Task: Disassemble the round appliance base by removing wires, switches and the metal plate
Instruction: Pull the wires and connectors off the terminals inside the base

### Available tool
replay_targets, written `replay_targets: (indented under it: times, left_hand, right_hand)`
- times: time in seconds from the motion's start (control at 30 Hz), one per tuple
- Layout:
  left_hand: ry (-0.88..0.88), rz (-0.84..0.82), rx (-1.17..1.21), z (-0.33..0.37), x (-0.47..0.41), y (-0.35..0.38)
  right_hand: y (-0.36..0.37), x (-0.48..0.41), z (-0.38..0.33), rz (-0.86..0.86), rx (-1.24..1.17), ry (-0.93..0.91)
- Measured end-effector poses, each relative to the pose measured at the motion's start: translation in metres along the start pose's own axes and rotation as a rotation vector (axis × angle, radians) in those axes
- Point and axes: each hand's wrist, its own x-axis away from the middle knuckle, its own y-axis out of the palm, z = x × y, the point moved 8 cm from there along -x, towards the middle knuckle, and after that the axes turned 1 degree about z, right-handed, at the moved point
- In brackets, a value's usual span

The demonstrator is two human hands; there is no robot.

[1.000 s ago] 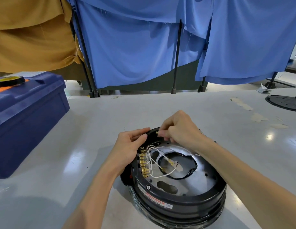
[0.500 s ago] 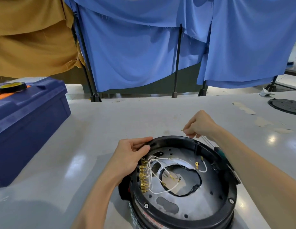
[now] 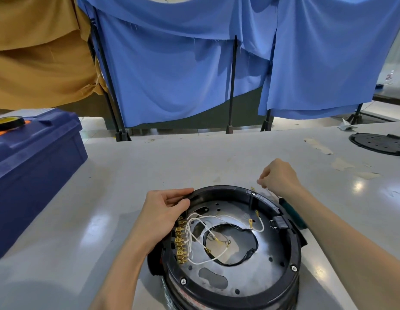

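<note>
The round black appliance base [image 3: 290, 285] lies bottom-up on the table, near the front edge. Inside it a grey metal plate [image 3: 257, 276] carries white wires [image 3: 199, 233], a black wire loop [image 3: 250, 253] and a row of brass terminals [image 3: 180, 242] on the left. My left hand [image 3: 165, 211] grips the base's rim at the upper left. My right hand [image 3: 279, 177] is just beyond the far rim, over the table, and pinches a thin pale wire [image 3: 269, 193] with a small brass terminal at its end.
A green-handled screwdriver [image 3: 293, 212] lies against the base's right side. A large blue toolbox [image 3: 33, 175] with a tape roll on top stands at the left. A black perforated round cover [image 3: 380, 143] lies at the far right. Blue and tan cloths hang behind the table.
My right hand left the inside of the base and moved right and outward past the far rim, drawing a thin wire with it. The left hand stayed on the rim.
</note>
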Motion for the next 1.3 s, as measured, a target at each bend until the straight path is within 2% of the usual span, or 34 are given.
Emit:
replay_targets:
  times: [0.13,0.23,0.3,0.37,0.43,0.5,0.63,0.9,1.03,1.13,1.3]
  left_hand:
    - [-0.016,0.003,0.023,0.001,0.002,0.001]
    - [-0.025,0.010,0.041,0.002,0.004,0.002]
    - [-0.032,0.015,0.064,0.002,0.004,0.001]
    - [-0.050,0.015,0.110,0.001,0.005,0.001]
    - [-0.080,0.011,0.183,0.000,0.005,0.002]
    - [-0.097,0.006,0.224,-0.001,0.005,0.002]
    - [-0.093,0.012,0.227,0.000,0.006,0.001]
    - [-0.079,-0.006,0.212,0.000,0.006,0.001]
    - [-0.075,0.009,0.190,0.001,0.005,0.000]
    - [-0.066,0.011,0.181,0.002,0.006,0.000]
    - [-0.017,0.001,0.153,0.005,0.008,0.001]
  right_hand:
    - [-0.022,0.010,-0.010,0.135,-0.139,-0.030]
    - [-0.036,0.033,-0.047,0.163,-0.354,-0.162]
    - [-0.032,0.057,-0.083,0.025,-0.480,-0.295]
    - [-0.017,0.085,-0.117,-0.196,-0.489,-0.449]
    - [0.002,0.109,-0.139,-0.377,-0.401,-0.563]
    - [0.020,0.125,-0.150,-0.455,-0.275,-0.617]
    - [0.042,0.137,-0.158,-0.505,-0.165,-0.642]
    - [0.046,0.137,-0.150,-0.660,-0.339,-0.522]
    - [0.051,0.143,-0.151,-0.728,-0.311,-0.536]
    - [0.051,0.145,-0.153,-0.722,-0.306,-0.553]
    - [0.053,0.150,-0.161,-0.615,-0.184,-0.652]
